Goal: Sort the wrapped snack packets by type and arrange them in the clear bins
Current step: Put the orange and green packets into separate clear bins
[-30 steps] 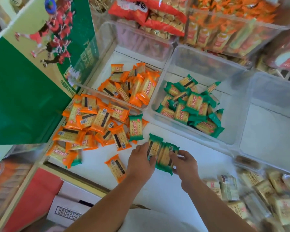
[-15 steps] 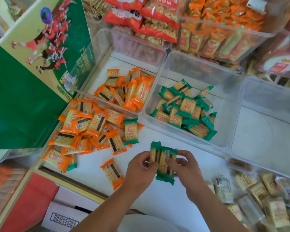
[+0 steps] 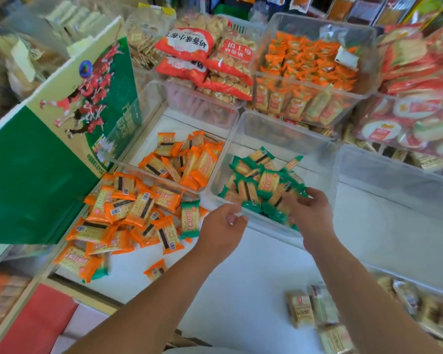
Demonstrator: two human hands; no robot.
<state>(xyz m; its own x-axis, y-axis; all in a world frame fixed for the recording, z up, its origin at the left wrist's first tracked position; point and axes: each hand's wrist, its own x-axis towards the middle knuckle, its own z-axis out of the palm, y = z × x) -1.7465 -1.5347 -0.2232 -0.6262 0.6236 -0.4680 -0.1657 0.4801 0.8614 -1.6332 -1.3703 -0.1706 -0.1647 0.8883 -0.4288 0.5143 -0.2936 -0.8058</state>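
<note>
- Two clear bins sit side by side on the white shelf (image 3: 241, 290). The left bin (image 3: 179, 122) holds orange cracker packets (image 3: 187, 159) and the middle bin (image 3: 279, 129) holds green cracker packets (image 3: 261, 180).
- A third clear bin (image 3: 394, 180) stands just right of the middle one.
- The right hand (image 3: 310, 213) reaches over the middle bin's near rim, fingers on the green packets there. Blur hides whether it grips any or only touches them.
- The left hand (image 3: 223, 223) hovers just in front of that same rim, its fingers loosely curled and nothing in them.
- A loose pile of orange packets (image 3: 128, 208) lies on the shelf in front of the left bin, with one green packet (image 3: 189, 219) at its right edge.
- A lone orange packet (image 3: 155, 270) lies beside the left forearm.
- Beige wrapped packets (image 3: 302, 312), blurred, lie at the lower right.
- A green printed carton (image 3: 36, 175) stands to the left of the pile.
</note>
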